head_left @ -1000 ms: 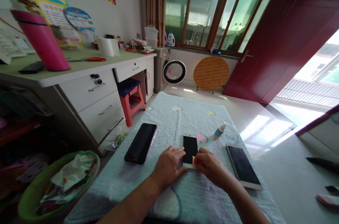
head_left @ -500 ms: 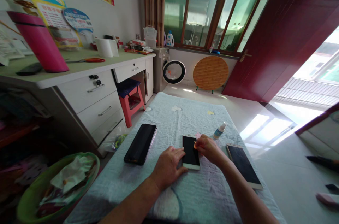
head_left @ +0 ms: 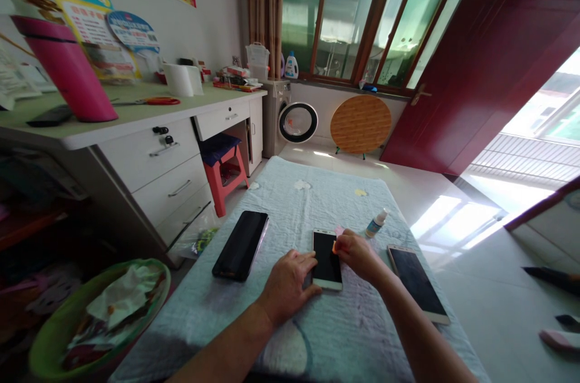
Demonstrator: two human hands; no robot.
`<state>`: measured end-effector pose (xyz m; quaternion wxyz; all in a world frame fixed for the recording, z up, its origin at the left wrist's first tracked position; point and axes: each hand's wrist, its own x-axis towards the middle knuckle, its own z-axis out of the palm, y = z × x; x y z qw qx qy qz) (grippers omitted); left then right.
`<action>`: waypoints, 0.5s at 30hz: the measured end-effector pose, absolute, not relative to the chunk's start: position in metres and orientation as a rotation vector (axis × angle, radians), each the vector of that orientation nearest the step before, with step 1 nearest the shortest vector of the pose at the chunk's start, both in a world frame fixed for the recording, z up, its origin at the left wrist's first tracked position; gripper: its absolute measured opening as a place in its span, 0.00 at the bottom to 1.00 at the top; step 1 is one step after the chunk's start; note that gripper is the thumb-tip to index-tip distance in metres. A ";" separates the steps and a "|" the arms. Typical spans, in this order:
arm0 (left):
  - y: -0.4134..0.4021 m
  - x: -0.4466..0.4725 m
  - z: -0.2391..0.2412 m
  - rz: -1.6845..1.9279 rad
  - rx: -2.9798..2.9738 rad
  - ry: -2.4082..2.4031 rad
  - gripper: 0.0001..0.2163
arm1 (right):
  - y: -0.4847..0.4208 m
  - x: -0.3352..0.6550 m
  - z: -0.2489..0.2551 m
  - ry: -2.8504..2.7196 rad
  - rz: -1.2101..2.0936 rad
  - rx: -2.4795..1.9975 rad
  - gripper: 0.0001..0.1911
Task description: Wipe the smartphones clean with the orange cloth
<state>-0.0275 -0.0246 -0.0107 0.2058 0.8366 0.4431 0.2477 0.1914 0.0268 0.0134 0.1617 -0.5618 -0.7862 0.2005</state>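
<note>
A white smartphone (head_left: 327, 265) with a dark screen lies face up on the cloth-covered table, between my hands. My left hand (head_left: 290, 283) steadies it, fingers along its left edge and thumb at the bottom corner. Pinched in my right hand (head_left: 356, 255) is a small orange-and-pink cloth (head_left: 335, 247), pressed against the right side of the screen; most of it is hidden by the fingers. Just beyond that hand stands a small spray bottle (head_left: 375, 225). A black smartphone (head_left: 241, 245) lies to the left, and another white-framed smartphone (head_left: 417, 283) lies under the right forearm's outer side.
A pale blue quilted cloth (head_left: 312, 202) covers the table. Left of it are a green waste basket (head_left: 158, 304) with crumpled paper, a red stool (head_left: 226, 180) and a desk (head_left: 149, 114) bearing a pink bottle (head_left: 72, 75). A round wooden tabletop (head_left: 360, 123) leans by the far wall.
</note>
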 end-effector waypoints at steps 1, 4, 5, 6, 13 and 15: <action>-0.025 -0.027 -0.011 0.695 2.337 1.238 0.20 | 0.019 0.191 0.014 -2.267 0.605 -1.585 0.10; -0.024 -0.027 -0.014 0.705 2.348 1.249 0.20 | -0.005 0.189 0.019 -2.324 0.720 -1.540 0.11; -0.024 -0.026 -0.015 0.709 2.350 1.251 0.20 | -0.012 0.188 0.021 -2.342 0.751 -1.516 0.11; -0.024 -0.026 -0.016 0.711 2.351 1.252 0.20 | -0.017 0.187 0.023 -2.365 0.788 -1.490 0.12; -0.024 -0.025 -0.015 0.724 2.345 1.263 0.20 | -0.010 0.176 0.038 -2.254 1.064 -1.257 0.08; -0.025 -0.025 -0.013 0.715 2.343 1.263 0.20 | 0.001 0.172 0.031 -2.059 0.906 -1.325 0.07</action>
